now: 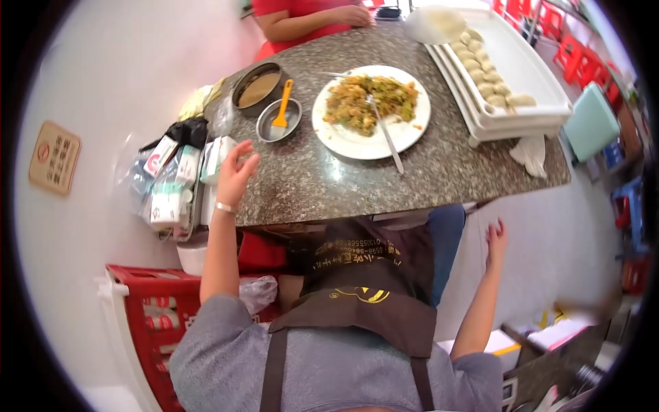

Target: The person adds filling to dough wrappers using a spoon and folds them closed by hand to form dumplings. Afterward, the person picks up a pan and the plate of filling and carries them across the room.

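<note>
My left hand (237, 175) is raised over the left front edge of the speckled counter (295, 196), fingers apart and holding nothing, close to some small boxes. Off the counter's right front side, my right hand (495, 242) hangs in the air, its fingers apart and empty. On the counter a white plate (336, 141) bears chopped orange and green filling (357, 103) with a metal utensil (389, 137) resting on it. Left of the plate, a metal bowl (293, 130) holds an orange-handled brush (282, 110). Behind that bowl stands a round dark pan (248, 99) with brown contents.
Stacked white trays (525, 69) with rows of dough balls (480, 69) stand at the back right. A white cloth (530, 154) lies below them. Boxes and bags (168, 178) crowd the left edge, above a red crate (130, 309). A person in red (292, 27) stands across the counter.
</note>
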A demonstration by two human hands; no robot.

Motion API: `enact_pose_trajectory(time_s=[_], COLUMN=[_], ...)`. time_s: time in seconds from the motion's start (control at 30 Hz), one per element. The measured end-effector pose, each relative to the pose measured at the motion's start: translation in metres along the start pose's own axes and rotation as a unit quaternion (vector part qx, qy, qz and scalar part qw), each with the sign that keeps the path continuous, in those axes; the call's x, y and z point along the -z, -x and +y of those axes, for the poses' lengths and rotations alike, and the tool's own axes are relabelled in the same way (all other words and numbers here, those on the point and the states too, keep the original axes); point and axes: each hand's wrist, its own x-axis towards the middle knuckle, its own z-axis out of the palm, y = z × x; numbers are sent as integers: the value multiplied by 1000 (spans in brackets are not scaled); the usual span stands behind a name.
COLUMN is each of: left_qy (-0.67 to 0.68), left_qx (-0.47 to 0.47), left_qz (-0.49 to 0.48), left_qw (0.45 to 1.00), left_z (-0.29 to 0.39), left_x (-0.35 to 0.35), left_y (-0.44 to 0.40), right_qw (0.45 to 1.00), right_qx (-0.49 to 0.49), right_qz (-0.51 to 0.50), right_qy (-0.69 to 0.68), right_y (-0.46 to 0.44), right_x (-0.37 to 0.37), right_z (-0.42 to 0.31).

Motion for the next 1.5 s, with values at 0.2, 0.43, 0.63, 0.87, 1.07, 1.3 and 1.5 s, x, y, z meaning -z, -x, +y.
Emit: enact_pose_trajectory(time_s=[0.2, 0.43, 0.63, 0.87, 1.07, 1.3, 1.5], left_qy=[-156, -310, -304, -241, -246, -111, -122], left_qx=[-1, -23, 5, -122, -206, -196, -203], left_qz=[129, 65, 137, 204, 216, 102, -39], left_qw=[979, 948, 943, 941, 922, 969, 971], left_z=[-75, -141, -99, -11, 65, 91, 86], left_x=[22, 19, 8, 65, 116, 88, 30], left_y=[-128, -227, -209, -193, -142, -38, 14], right_qw=[980, 985, 984, 989, 991, 976, 976], right_qx=[-80, -36, -119, -119, 12, 163, 199], right_qz=[160, 86, 106, 87, 118, 130, 37], right_qy=[-84, -148, -74, -10, -58, -65, -85], right_y=[34, 52, 61, 50, 56, 97, 132], right_x=[121, 113, 89, 83, 70, 0, -47], right_z=[34, 35, 38, 25, -31, -149, -195])
